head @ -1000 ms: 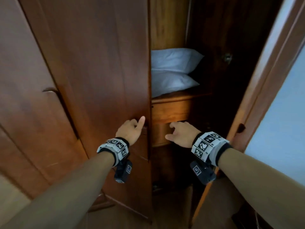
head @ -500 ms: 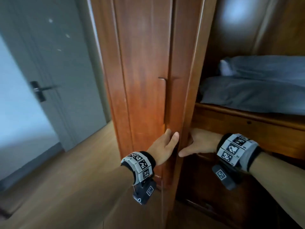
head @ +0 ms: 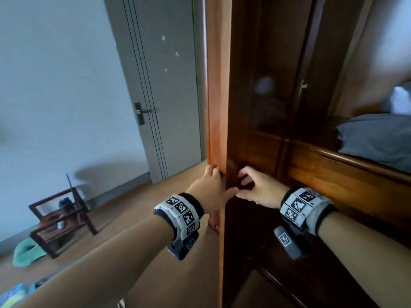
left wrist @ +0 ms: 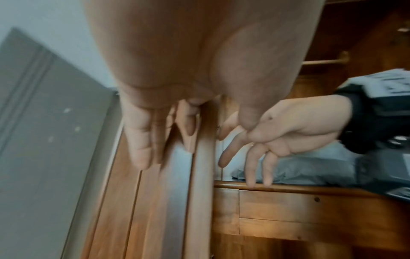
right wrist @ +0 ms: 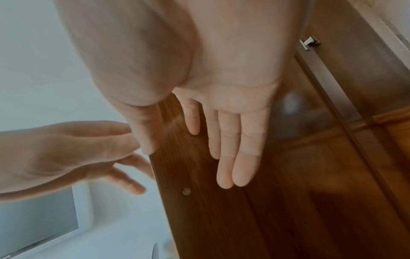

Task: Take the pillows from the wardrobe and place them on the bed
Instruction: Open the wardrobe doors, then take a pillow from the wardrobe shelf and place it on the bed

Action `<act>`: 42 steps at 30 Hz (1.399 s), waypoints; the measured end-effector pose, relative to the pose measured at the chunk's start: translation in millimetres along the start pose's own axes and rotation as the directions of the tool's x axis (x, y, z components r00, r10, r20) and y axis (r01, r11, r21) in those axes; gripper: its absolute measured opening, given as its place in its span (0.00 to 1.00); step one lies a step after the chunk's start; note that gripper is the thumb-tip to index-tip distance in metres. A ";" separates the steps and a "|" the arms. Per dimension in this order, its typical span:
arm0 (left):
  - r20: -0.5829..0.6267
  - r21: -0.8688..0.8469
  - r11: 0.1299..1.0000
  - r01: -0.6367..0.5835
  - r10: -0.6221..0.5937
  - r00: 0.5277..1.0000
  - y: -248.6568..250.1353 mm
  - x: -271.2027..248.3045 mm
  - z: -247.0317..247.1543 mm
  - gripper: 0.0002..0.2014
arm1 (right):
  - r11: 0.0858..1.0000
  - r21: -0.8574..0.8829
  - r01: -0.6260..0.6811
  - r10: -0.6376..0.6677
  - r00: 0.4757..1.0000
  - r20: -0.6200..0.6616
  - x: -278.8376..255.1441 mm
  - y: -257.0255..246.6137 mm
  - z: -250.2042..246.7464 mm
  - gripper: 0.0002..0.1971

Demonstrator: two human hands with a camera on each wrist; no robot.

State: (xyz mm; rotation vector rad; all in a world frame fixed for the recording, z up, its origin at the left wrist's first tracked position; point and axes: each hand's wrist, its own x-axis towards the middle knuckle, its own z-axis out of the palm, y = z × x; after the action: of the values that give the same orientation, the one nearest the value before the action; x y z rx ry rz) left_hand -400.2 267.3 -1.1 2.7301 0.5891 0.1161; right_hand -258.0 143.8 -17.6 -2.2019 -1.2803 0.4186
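Note:
The wardrobe door (head: 255, 107) stands open, and I see it almost edge-on. My left hand (head: 211, 185) lies with straight fingers (left wrist: 142, 140) on the door's outer face near its edge. On the dark inner face my right hand (head: 255, 185) rests flat with straight fingers (right wrist: 228, 149). The two thumbs nearly meet at the edge. Neither hand holds anything. A grey-blue pillow (head: 375, 141) lies on the wardrobe shelf at the far right, with a paler pillow (head: 400, 101) on top. Both pillows are cut off by the frame.
Below the pillow shelf is a wooden drawer front (head: 344, 181). A grey room door (head: 160, 96) with a lever handle is shut at the left. On the wooden floor stand a low wooden rack (head: 62, 216) and a green cloth (head: 26, 252).
The wardrobe door has swung wider open with both hands at its edge. My view has turned left, so the pillows now sit at the far right.

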 end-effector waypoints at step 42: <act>0.007 -0.568 -0.102 -0.817 0.992 -0.129 757.1 -30.1 268.1 0.39 | -0.121 -0.021 -0.992 0.787 -0.084 -0.611 -575.2 208.8 -162.4 0.25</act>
State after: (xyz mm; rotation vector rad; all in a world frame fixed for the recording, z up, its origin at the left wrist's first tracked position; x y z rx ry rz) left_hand -95.7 -476.3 11.2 1.9299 -1.5966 -0.0725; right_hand -314.4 -486.8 -18.2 -3.0774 0.9596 0.0187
